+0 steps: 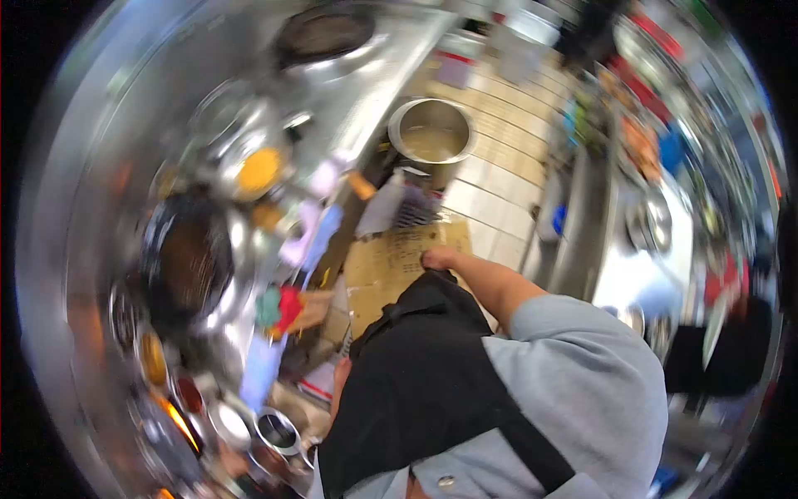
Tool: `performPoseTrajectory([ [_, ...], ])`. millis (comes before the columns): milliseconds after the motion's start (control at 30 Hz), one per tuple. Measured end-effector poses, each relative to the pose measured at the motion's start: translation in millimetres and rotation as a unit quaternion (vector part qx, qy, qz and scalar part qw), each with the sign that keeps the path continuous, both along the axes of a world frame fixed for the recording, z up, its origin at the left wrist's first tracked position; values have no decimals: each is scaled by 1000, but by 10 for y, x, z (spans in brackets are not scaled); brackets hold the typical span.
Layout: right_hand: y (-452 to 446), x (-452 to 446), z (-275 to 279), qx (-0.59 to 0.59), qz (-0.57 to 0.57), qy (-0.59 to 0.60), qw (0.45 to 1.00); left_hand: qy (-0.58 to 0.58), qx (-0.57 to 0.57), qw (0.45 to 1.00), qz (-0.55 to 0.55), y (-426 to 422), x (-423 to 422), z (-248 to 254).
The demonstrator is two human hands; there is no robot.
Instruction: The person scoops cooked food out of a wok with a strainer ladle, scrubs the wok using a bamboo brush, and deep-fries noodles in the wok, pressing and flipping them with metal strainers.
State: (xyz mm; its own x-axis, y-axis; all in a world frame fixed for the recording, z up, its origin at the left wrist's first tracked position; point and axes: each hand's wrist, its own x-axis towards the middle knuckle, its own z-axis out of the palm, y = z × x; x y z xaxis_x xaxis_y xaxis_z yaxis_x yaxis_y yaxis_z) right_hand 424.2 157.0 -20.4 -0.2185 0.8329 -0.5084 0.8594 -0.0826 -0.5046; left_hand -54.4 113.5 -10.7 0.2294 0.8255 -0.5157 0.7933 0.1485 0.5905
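Observation:
My right hand (pixel 438 259) is at the lower edge of the black apron (pixel 416 358), above a flattened cardboard sheet (pixel 378 270) on the floor. Its fingers look curled, but blur hides what is in them, if anything. A narrow part of my left hand (pixel 340 376) shows beside the apron's left side; its fingers are hidden. Ahead of my right hand stands a large metal pot (pixel 432 158) with cloudy liquid in it. Close to the pot is a dark grey, ridged-looking item (pixel 416 206) that I cannot make out.
On the left, a steel cooking counter (pixel 366 91) carries a dark wok (pixel 187 262), another dark pan (pixel 324 35) and a bowl with yellow contents (pixel 258 170). Tiled floor (pixel 495 179) runs ahead. To the right, a steel worktop (pixel 657 279) holds a metal pot (pixel 648 223) and several food items.

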Motion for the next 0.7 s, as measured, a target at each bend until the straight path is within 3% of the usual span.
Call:
performPoseTrajectory([
  [33, 23, -23, 17, -3, -36, -16, 999, -2, 64, 998, -4, 164, 116, 491],
  [100, 57, -8, -17, -12, 40, -64, 997, -9, 180, 983, -38, 417, 288, 1488],
  [133, -32, 25, 11, -15, 4, -64, 998, -12, 230, 971, -61, 521, 336, 1863],
  [200, -262, -9, 173, -15, -181, 35, 983, -21, 303, 947, -106, 750, 402, 2227],
  [233, -399, -3, 127, -14, -206, 37, 978, -23, 312, 941, -127, 798, 402, 2246],
  [300, -647, 32, -200, -42, -264, 6, 964, -63, 339, 929, -131, 985, 423, 1809],
  [367, -1037, 62, 132, -62, -353, 33, 933, -48, 181, 974, -132, 1118, 680, 1537],
  [433, -1307, 179, -95, -116, -252, -19, 960, -20, 17, 992, -125, 1173, 948, 1288],
  [533, -1675, 211, -174, -196, -351, 10, 916, -58, -200, 975, -73, 1375, 1105, 700],
  [567, -1764, 223, -284, -197, -357, 13, 913, -130, -253, 958, -34, 1541, 1073, 493],
  [600, -1840, 239, -523, -196, -342, 1, 919, -127, -255, 958, -40, 1583, 1145, 452],
  [700, -1853, 211, -450, -195, -361, -5, 912, -132, -236, 962, -38, 1646, 1368, 299],
])
